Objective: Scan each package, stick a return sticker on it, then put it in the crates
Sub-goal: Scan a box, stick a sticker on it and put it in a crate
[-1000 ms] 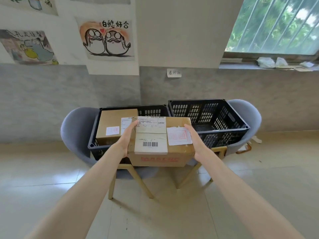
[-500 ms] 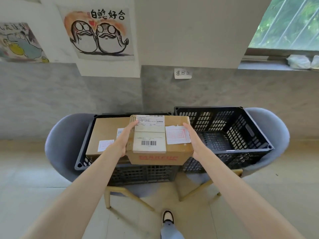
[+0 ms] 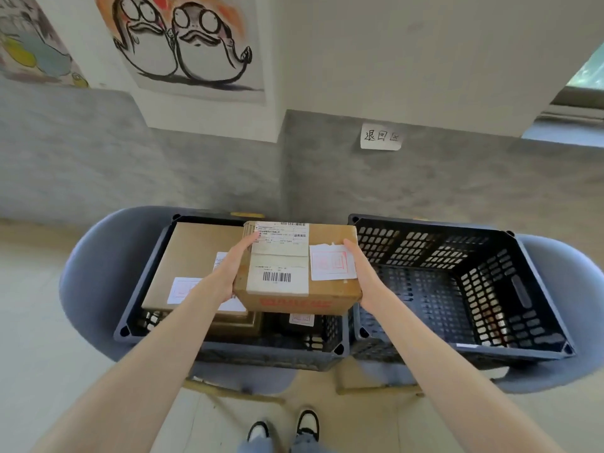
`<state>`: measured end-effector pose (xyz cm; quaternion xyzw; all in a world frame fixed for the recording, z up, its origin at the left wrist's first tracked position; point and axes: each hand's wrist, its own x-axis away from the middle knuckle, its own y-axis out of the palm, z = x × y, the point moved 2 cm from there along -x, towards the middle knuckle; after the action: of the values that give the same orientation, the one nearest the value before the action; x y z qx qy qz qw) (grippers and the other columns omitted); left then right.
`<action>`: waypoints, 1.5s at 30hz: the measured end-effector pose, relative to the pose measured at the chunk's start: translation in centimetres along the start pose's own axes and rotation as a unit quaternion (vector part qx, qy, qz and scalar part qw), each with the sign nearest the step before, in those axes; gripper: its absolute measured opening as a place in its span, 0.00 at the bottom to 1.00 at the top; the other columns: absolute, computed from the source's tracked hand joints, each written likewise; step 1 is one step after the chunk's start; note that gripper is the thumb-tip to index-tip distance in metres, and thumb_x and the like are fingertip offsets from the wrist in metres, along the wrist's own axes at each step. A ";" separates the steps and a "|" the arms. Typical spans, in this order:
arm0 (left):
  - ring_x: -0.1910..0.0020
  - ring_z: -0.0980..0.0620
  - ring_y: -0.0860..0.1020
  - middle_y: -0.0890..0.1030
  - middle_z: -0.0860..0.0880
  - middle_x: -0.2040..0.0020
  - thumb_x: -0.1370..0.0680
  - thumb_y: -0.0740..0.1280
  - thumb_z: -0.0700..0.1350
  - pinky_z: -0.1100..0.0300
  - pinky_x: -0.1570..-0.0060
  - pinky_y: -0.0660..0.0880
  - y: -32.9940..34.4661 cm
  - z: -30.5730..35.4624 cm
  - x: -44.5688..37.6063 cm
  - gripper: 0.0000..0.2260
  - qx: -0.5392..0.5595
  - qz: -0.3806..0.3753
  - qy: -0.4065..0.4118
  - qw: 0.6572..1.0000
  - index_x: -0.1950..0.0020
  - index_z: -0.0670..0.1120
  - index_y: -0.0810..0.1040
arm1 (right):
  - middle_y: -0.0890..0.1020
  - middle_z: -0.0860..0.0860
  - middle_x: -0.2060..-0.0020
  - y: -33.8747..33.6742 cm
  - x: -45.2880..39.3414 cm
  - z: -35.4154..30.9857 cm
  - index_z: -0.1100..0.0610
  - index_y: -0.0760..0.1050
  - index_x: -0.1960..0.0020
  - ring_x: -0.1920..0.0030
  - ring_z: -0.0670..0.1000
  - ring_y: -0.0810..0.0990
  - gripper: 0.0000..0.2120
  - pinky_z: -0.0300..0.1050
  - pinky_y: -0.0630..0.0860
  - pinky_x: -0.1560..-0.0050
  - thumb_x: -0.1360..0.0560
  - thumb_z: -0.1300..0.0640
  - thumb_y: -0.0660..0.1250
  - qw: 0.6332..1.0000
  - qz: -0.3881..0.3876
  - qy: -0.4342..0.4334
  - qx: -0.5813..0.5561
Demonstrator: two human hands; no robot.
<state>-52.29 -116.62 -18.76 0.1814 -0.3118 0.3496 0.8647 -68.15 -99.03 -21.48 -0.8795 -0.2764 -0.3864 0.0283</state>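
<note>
Against a grey-and-white wall hung with cartoon posters (image 3: 183, 44) and a handwritten paper sign (image 3: 381, 136), two black crates sit side by side on grey chairs (image 3: 88, 273). We hold a cardboard package (image 3: 295, 266) between both hands, above the right end of the left crate (image 3: 228, 351) and close to the wall it shares with the right crate (image 3: 457, 289). Our left hand (image 3: 230, 269) presses its fingers (image 3: 250, 240), held together, along the package's left edge; our right hand (image 3: 362, 269) does likewise along the right edge. On the package's top are a shipping label (image 3: 281, 256) and a red-stamped return sticker (image 3: 331, 262). A larger stickered box (image 3: 196, 256) already fills the left crate's left side, with more parcels beneath it.
</note>
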 end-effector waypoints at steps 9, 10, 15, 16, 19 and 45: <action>0.44 0.48 0.79 0.84 0.52 0.47 0.31 0.65 0.70 0.52 0.47 0.74 -0.5 0.2 -6.9 0.28 -0.089 -0.006 -0.007 0.996 0.38 0.54 0.76 | 0.84 0.55 0.47 -0.6 -5.9 0.0 0.54 0.77 0.39 0.47 0.56 0.82 0.22 0.55 0.77 0.41 0.24 0.40 0.63 0.999 0.028 0.019 -0.006; 0.45 0.49 0.78 0.83 0.52 0.46 0.30 0.64 0.70 0.54 0.52 0.72 -0.2 0.5 -7.6 0.29 -0.100 -0.009 0.000 0.995 0.36 0.54 0.75 | 0.83 0.55 0.47 -1.0 -6.3 -0.2 0.55 0.78 0.40 0.48 0.56 0.82 0.21 0.53 0.78 0.45 0.23 0.40 0.62 0.999 0.035 0.021 -0.010; 0.47 0.49 0.81 0.84 0.52 0.48 0.26 0.63 0.66 0.50 0.42 0.74 0.6 0.6 -10.2 0.23 -0.080 -0.009 -0.005 0.997 0.37 0.54 0.75 | 0.84 0.55 0.47 -1.5 -8.1 -0.6 0.54 0.78 0.40 0.47 0.56 0.82 0.22 0.54 0.78 0.45 0.24 0.39 0.62 0.998 0.049 0.033 -0.006; 0.46 0.49 0.81 0.84 0.52 0.48 0.27 0.64 0.66 0.47 0.39 0.73 0.4 0.3 -10.6 0.24 -0.073 -0.008 -0.010 0.997 0.36 0.54 0.76 | 0.84 0.54 0.47 -1.4 -8.5 -0.4 0.53 0.77 0.39 0.47 0.56 0.82 0.22 0.56 0.77 0.42 0.24 0.39 0.63 0.998 0.050 0.035 0.001; 0.44 0.48 0.80 0.84 0.53 0.46 0.32 0.65 0.70 0.45 0.36 0.71 -0.1 -0.4 -11.8 0.29 -0.077 -0.008 -0.018 0.997 0.36 0.56 0.75 | 0.83 0.54 0.47 -0.8 -9.4 -0.2 0.53 0.76 0.38 0.46 0.56 0.82 0.22 0.58 0.74 0.38 0.24 0.39 0.62 0.997 0.064 0.029 0.015; 0.58 0.60 0.78 0.80 0.53 0.51 0.21 0.61 0.58 0.68 0.64 0.70 -0.8 -3.8 -15.6 0.17 -0.258 0.114 0.121 0.952 0.38 0.50 0.73 | 0.74 0.54 0.44 -0.3 -12.1 3.2 0.57 0.72 0.35 0.49 0.49 0.74 0.23 0.42 0.69 0.53 0.21 0.42 0.58 0.922 0.222 -0.144 0.283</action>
<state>-58.90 -122.82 -32.07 -0.1282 -0.3026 0.3725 0.8679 -72.87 -103.56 -32.19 -0.9198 -0.1731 -0.1451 0.3208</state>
